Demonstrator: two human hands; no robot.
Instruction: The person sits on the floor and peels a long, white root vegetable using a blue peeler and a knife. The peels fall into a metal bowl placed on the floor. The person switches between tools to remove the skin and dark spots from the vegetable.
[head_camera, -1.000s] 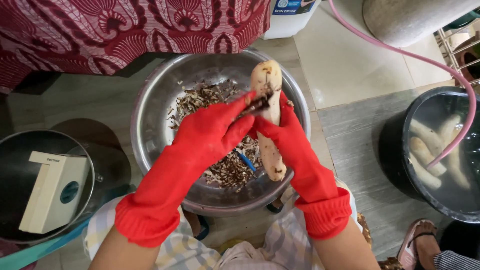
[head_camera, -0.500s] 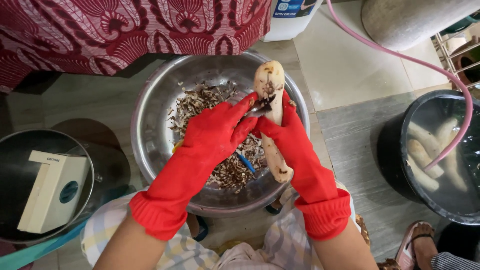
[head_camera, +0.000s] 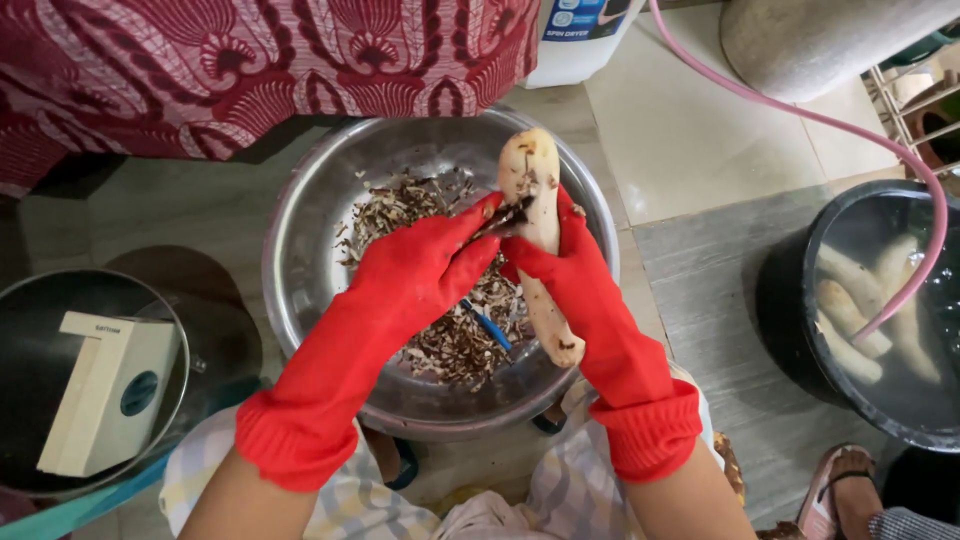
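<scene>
Red-gloved right hand (head_camera: 560, 275) grips the pale root (head_camera: 537, 235), left hand (head_camera: 420, 275) clenches a mostly hidden peeler (head_camera: 487, 325)

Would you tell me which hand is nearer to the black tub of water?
Right. The right hand grips the pale root on the side toward the black tub; the left hand is farther away, across the root.

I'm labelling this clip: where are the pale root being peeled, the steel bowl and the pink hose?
pale root (head_camera: 532, 185), head view, peeled upper part.
steel bowl (head_camera: 300, 270), head view, bare left inner wall.
pink hose (head_camera: 800, 118), head view, mid-length over the floor.
</scene>
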